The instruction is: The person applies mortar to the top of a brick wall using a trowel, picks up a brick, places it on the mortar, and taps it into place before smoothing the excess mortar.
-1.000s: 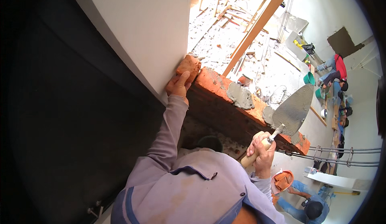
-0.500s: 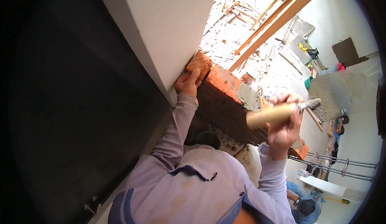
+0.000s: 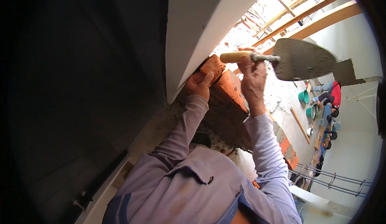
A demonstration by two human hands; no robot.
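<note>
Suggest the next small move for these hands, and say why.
Probably a light tap on the brick with the handle of the trowel: the left hand holds the brick beside the white wall, and the right hand grips the trowel with its handle's end close to the brick in view.

rubble [image 3: 235,41] blown out, daylight from upper right, left side near-black, column [image 3: 201,27] shaded grey, brickwork [image 3: 224,121] near face in deep shadow, trowel [image 3: 303,60] slightly soft, fisheye bending, dark rim

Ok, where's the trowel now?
The trowel is upper right in the head view, in the right hand, its handle appearing beside the brick in the left hand.
</note>
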